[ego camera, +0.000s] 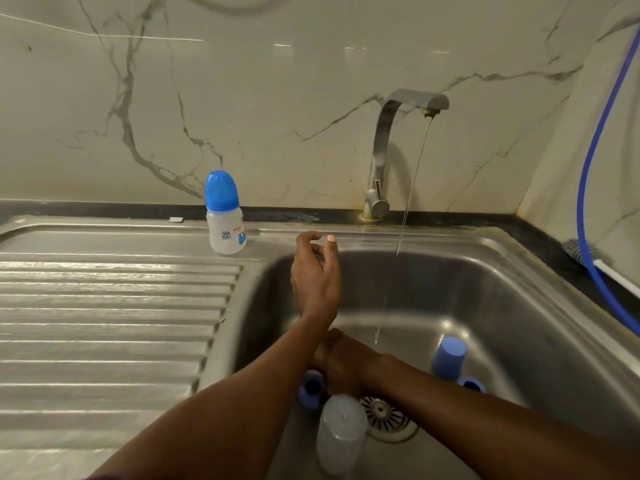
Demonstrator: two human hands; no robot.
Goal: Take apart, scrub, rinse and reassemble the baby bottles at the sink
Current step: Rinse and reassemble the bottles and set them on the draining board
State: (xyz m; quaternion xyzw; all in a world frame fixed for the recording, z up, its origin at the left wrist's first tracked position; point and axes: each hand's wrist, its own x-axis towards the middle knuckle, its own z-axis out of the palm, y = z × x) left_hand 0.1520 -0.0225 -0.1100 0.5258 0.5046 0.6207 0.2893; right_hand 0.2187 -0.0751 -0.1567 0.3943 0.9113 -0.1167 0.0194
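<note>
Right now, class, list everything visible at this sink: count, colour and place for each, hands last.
Assembled bottle: one, clear with blue cap, upright on the ledge left of the basin.
Bottle body: one, clear, in the basin beside the drain.
Cap: one, blue, basin floor, right.
Rings: two, blue, one beside the cap, one left of the drain.
Tap: one, steel, behind the basin, running.
Sink: one, steel, drainboard on left.
Hose: one, blue, right wall.
Brush: one, grey bristles, right counter.
Left hand: empty, above the basin's rear edge.
Right hand: low in the basin, partly hidden.
</note>
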